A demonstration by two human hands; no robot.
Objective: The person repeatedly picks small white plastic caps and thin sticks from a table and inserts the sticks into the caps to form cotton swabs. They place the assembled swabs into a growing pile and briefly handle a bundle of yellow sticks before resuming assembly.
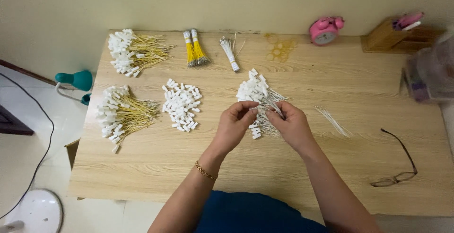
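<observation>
My left hand [235, 125] and my right hand [289, 124] meet over the middle of a wooden table [265, 176]. The right hand pinches a thin white wire [277, 110] between its fingertips. The left hand's fingers are closed on something small next to that wire; I cannot tell what it is. Just beyond and under both hands lies a pile of white wires with white plugs [257, 96]. A heap of loose white plugs [181, 104] sits to the left of my left hand.
Two piles of yellow wires with white plugs [124, 113] [132, 52] lie at the left. Yellow wire bundles [194, 48], a white wire bundle [230, 52], rubber bands [280, 47], a pink clock [324, 30] and a wooden holder [392, 37] line the far edge. Loose white wires [332, 121] and glasses [399, 167] lie right.
</observation>
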